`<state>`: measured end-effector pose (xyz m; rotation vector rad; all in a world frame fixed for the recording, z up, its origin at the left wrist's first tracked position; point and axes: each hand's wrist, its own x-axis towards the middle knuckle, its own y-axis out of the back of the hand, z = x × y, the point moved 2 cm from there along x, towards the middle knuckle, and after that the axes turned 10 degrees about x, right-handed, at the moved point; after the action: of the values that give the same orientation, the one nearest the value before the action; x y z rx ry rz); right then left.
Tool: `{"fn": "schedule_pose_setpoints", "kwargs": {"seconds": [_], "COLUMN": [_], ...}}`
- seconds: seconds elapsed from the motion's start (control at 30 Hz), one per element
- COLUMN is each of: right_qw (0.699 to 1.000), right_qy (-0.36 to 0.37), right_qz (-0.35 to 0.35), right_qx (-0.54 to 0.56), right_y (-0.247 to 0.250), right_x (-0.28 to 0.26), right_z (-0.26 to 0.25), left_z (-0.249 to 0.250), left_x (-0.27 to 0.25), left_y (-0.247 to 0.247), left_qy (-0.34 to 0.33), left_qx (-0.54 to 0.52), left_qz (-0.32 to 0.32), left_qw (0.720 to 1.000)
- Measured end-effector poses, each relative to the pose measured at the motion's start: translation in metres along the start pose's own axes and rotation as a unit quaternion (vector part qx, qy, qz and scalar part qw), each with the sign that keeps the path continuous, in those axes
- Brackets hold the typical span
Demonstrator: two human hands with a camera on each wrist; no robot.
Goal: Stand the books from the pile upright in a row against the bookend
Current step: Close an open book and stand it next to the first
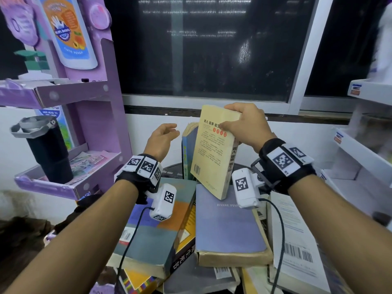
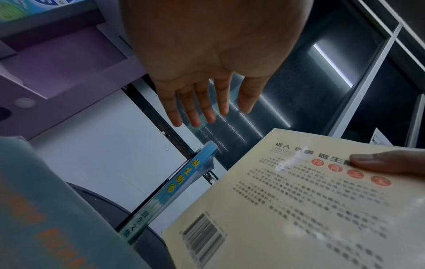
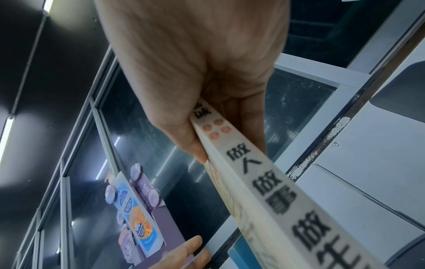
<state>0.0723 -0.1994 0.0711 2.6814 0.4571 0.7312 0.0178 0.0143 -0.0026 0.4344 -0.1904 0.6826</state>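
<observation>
My right hand [image 1: 246, 124] pinches the top of the cream paperback [image 1: 214, 151] — held tilted above the flat pile [image 1: 229, 230]. Just behind it the blue book [image 1: 187, 149] stands upright. My left hand [image 1: 162, 139] hovers beside it, fingers [image 2: 202, 105] straight, holding nothing.

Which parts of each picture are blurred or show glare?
Head view: right-edge shelves smeared, window reflecting lights. Left wrist view: near grey book out of focus, glare on the yellow book. Right wrist view: spine lettering soft near the lens, palm close and blurred.
</observation>
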Motion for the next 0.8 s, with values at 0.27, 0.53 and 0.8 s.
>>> {"fn": "schedule_pose_setpoints", "kwargs": {"seconds": [0.27,0.53,0.8], "right_qw": [0.999,0.998,0.998], "right_qy": [-0.014,-0.02,-0.028], "right_qz": [0.047,0.054,0.032], "right_qx": [-0.006,-0.029,-0.053], "right_y": [-0.018,-0.051,-0.079], "right_x": [0.033,0.065,0.081], "right_z": [0.014,0.032,0.054], "left_z": [-0.014,-0.018,-0.029], "left_x": [0.023,0.038,0.043], "left_y": [-0.024,-0.029,-0.024], "left_qy": [0.03,0.042,0.065], "left_qx": [0.037,0.049,-0.004], "left_qz": [-0.048,-0.083,-0.119], "left_qw": [0.998,0.994,0.991]}}
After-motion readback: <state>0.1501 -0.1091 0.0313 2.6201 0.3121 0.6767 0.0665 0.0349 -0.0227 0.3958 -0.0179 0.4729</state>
